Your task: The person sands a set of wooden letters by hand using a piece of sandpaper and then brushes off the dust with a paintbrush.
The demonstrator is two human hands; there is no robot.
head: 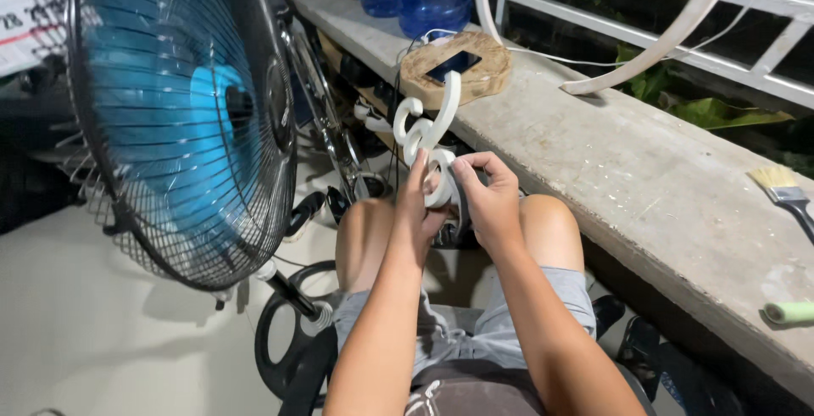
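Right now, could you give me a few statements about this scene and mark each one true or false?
1. Both hands hold a white curly piece. True.
2. The fan has red blades. False: they are blue.
3. A paintbrush lies on the ledge. True.
4. The phone lies on the floor. False: it rests on a round wooden block on the ledge.
5. The left hand and right hand are above the knees. True.

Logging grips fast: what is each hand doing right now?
Left hand: closed on the lower end of the white curved plastic piece.
Right hand: fingers pinching the same piece.
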